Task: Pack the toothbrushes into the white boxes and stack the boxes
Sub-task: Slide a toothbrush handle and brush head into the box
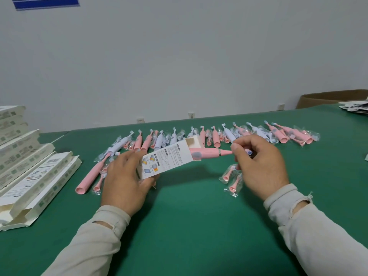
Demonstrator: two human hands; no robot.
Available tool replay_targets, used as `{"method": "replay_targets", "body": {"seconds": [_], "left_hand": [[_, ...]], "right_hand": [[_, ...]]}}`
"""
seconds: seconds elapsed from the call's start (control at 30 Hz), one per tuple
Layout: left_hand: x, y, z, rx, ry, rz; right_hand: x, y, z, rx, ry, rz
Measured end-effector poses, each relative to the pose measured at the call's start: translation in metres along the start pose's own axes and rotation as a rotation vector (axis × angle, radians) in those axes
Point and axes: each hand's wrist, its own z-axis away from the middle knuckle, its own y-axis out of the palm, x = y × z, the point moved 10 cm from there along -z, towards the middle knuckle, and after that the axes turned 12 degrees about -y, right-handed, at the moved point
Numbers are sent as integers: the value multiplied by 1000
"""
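Pink toothbrush [207, 152] sits half inside the white box [167, 159] gripped by the left hand [125, 176]; the right hand [256, 162] pinches its neck. Wrapped toothbrushes [219, 136] crowd the counter [189, 226] behind; stacked boxes [25, 162] lie left.

Matt card, smooth plastic, crinkly film on a green felt-like desk.

The white box [169, 159] in the left hand [124, 182] looks like thin matt cardboard with a printed face and a raw cream inside at its open flap. The pink toothbrush [209, 152] pinched by the right hand [256, 166] is smooth, softly sheened plastic with a grey matt patch. Along 12 o'clock, the toothbrush row [219, 136] lies in clear, glossy, wrinkled film. The desk [189, 226] cover is dull green, cloth-like and even. At 9 o'clock the stacked boxes [25, 156] are the same matt card. Both sleeves [318, 226] are pale knitted cloth, frayed at the cuffs.
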Motion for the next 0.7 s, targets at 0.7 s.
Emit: {"method": "replay_targets", "body": {"seconds": [0.7], "left_hand": [[-17, -4, 8, 15, 109, 18]], "right_hand": [[22, 35, 14, 204, -215, 14]]}}
